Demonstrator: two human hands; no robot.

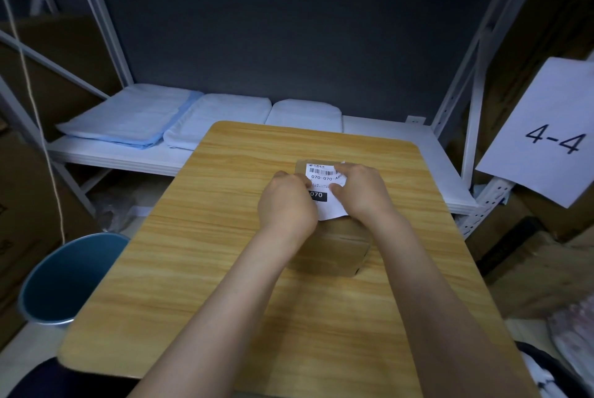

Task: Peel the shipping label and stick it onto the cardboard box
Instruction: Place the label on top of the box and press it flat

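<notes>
Both hands meet over the white shipping label [322, 187], which lies above the far end of the cardboard box [337, 241]. The left hand [286, 201] pinches the label's left edge beside the black "070" block, and the right hand [361, 191] grips its right side, fingers curled over the printed barcode area. Whether the label is already pressed onto the box or only held above it cannot be told. The box rests right of centre on the wooden table [199, 237]. Left of the table, on the floor, stands a blue bin [64, 282]. Beyond the far edge, folded white and pale blue cloths [180, 116] lie on a white shelf [106, 153], and at the right hangs a paper sign [546, 130] reading "4-4".
</notes>
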